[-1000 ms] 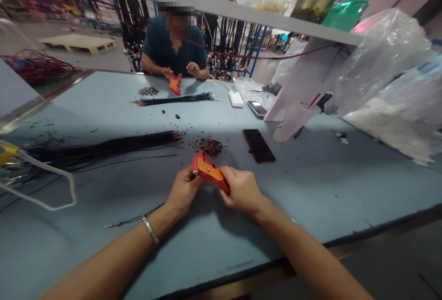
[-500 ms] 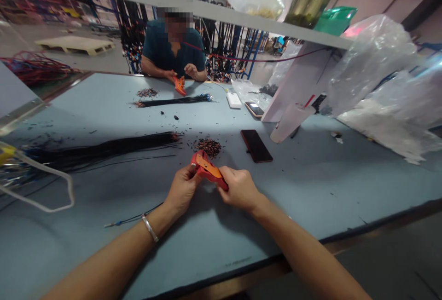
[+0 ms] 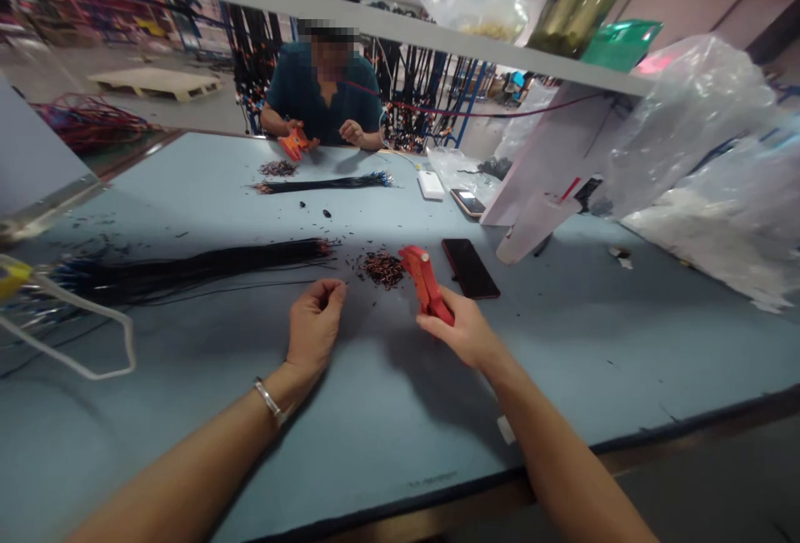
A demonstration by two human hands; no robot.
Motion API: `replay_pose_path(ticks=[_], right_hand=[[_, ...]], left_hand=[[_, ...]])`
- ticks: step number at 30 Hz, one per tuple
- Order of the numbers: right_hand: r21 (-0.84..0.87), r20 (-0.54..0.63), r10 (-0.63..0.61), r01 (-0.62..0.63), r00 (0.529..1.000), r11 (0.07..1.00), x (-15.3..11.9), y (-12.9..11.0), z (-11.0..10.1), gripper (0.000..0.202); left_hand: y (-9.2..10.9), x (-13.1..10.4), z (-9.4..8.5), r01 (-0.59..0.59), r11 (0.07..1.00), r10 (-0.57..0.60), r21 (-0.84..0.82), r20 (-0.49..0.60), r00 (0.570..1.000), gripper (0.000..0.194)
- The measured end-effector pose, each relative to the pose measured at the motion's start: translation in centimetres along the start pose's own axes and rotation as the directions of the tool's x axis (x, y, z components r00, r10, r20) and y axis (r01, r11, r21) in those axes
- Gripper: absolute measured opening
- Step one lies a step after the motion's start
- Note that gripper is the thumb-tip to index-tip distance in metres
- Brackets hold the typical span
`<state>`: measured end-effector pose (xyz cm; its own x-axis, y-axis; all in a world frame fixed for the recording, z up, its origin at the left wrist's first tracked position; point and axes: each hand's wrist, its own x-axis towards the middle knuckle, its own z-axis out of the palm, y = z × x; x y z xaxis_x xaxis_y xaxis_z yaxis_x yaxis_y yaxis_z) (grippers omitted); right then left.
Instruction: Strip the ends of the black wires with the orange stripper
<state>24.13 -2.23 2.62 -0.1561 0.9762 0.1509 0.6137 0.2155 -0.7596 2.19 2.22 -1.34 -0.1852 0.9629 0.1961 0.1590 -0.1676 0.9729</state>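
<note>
My left hand (image 3: 314, 322) is closed in a pinch above the blue-grey tabletop. A single thin black wire (image 3: 268, 284) runs up to its fingers, and the tip is mostly hidden by them. In my right hand (image 3: 466, 328) is a red-orange wire stripper (image 3: 425, 281), its head pointing up and away from me. A small heap of dark and copper-coloured wire scraps (image 3: 382, 270) lies just left of the tool's head. A thick bundle of black wires (image 3: 206, 272) stretches leftward beyond my left hand, its copper-coloured ends facing the heap.
Right of the stripper lies a dark phone (image 3: 470, 268). A plastic cup with a red straw (image 3: 538, 225) leans near the shelf's upright. Across the table a co-worker (image 3: 325, 93) holds another orange tool (image 3: 293, 143) near a smaller wire bundle (image 3: 325, 184). A white wire frame (image 3: 128, 343) stands left.
My hands have moved apart; the stripper has gone up and right, away from my left hand. The short wire with a blue end beside my left wrist is no longer visible.
</note>
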Motion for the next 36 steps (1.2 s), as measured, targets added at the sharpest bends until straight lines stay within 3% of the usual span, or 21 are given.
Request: replay_pose_path(ticks=[4,7,10,13,16,19,25,36], right_hand=[[-0.226,0.068,-0.065,0.078,0.996,0.971,-0.9,0.5,-0.8,0.027],[-0.452,0.173,-0.176,0.237,0.969,0.860,-1.2,0.6,-0.4,0.040],[-0.538,0.266,-0.214,0.329,0.940,0.776,-0.8,0.3,0.4,0.037],[-0.605,0.238,-0.177,0.288,0.955,0.743,0.2,0.2,0.9,0.032],[-0.700,0.100,-0.107,0.146,0.989,0.699,0.8,0.4,1.1,0.033],[-0.691,-0.009,-0.097,0.064,0.995,0.720,0.5,0.5,1.0,0.043],[-0.585,0.170,-0.104,0.185,0.980,0.790,-0.8,-0.1,0.9,0.046],[-0.497,0.249,-0.268,0.361,0.931,0.789,-1.0,1.7,1.1,0.050]], left_hand=[[-0.5,0.1,0.1,0.024,1.000,-0.024,-0.004,0.020,1.000,0.023],[-0.1,0.0,0.1,0.032,0.999,-0.032,0.010,0.027,0.999,0.023],[0.4,0.0,0.1,0.056,0.998,-0.057,0.023,0.027,0.998,0.024],[0.4,0.0,0.1,0.061,0.998,-0.062,0.010,0.026,0.998,0.024],[0.4,0.0,0.1,0.068,0.998,-0.068,-0.006,0.030,0.997,0.024],[0.3,0.1,0.1,0.068,0.998,-0.067,-0.013,0.037,0.997,0.023],[0.1,0.1,0.2,0.090,0.996,-0.090,-0.020,0.021,0.996,0.023],[0.3,0.1,0.0,0.086,0.996,-0.086,0.014,0.049,0.995,0.024]])
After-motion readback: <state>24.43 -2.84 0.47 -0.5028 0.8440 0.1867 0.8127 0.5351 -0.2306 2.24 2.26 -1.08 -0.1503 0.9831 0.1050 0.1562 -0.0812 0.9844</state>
